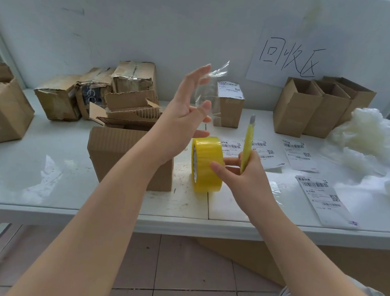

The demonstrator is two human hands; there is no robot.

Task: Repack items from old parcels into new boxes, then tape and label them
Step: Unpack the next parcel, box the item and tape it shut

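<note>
Several old parcels (95, 94), torn & crushed, sit piled at the back L of the table (46, 170), prob. parked there once emptied. In front of them a closed corrugated box (127, 158) lies flat, and looks like the one being sealed. L hand (185, 116) is raised above it, fingers straight & spread. A clear tape strip (212, 90) clings to the fingertips and hangs toward the thumb, held clear so it won't stick to anything. Can't tell if it's joined to the roll. Behind, by the wall, a small labelled box (230, 106) stands upright, seemingly done. Yellow tape roll (207, 165) stands on edge just R of the corrugated box. R hand (246, 171) steadies it w/ thumb & forefinger; the other fingers curl round a yellow utility knife (248, 140), blade up, away from the roll. Shipping labels (295, 154) lie flat further R, within reach for labelling. Empty new boxes (320, 107) stand open at back R beside a handwritten sign (289, 59). Plastic filler (367, 139) is heaped far R. Judged: taping step, strip goes on the box next.
</note>
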